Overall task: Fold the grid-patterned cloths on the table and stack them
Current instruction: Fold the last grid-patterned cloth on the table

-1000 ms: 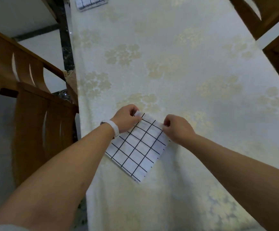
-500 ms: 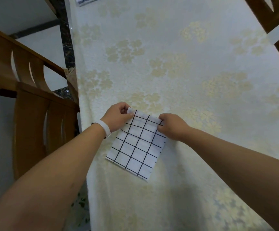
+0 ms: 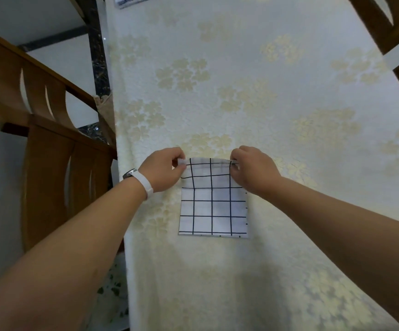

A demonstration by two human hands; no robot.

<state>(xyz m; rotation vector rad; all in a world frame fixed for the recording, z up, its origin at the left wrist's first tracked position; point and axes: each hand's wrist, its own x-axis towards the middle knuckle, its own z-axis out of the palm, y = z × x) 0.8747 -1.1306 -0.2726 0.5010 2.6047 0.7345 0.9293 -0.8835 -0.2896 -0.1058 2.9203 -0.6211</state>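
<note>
The left hand (image 3: 162,170) is pinching the far left corner of the cloth (image 3: 212,206) between thumb and fingers, and the right hand (image 3: 253,170) is pinching the far right corner the same way. The cloth, already folded small, is lying flat on the table (image 3: 241,91) just in front of the person, its far edge lifting slightly in the two grips. A second ago it was sitting askew, like a diamond; now it is sitting square to the person, so the hands appear to be lining it up for another fold or for carrying. Far up the table, at its left edge, a second cloth (image 3: 134,0) is waiting, likely where the stack is forming.
</note>
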